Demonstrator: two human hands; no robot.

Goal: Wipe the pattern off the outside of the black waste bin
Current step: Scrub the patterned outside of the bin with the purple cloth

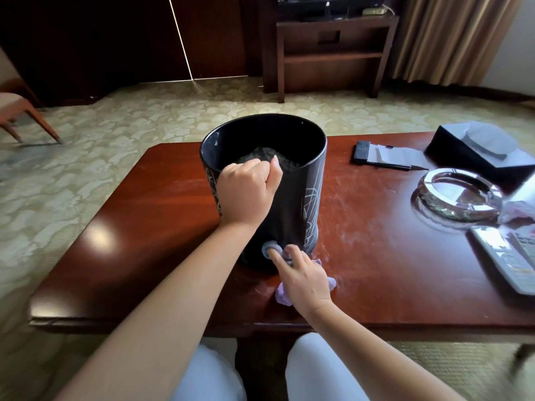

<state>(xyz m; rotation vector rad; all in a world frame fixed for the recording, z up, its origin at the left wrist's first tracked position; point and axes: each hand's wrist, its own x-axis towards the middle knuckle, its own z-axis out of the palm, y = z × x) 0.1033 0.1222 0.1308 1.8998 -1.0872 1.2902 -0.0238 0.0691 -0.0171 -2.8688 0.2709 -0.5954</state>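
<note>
Two knees in pale trousers [324,371] fill the bottom middle of the frame, tucked just under the near edge of a reddish wooden table [121,247]. Above them the right hand [304,277] grips a crumpled lilac cloth [282,296], its forefinger stretched out and pressing a fold of the cloth against the foot of the black waste bin [289,204]. That bin stands upright on the table at the centre of the frame, with pale scribbled lines [311,209] showing on its right and left flanks. The left hand [247,192] is closed in a fist over the bin's near rim. At the right of the frame lie a glass ashtray [457,198], a remote control [512,261] and a notepad with a pen [388,159]
</note>
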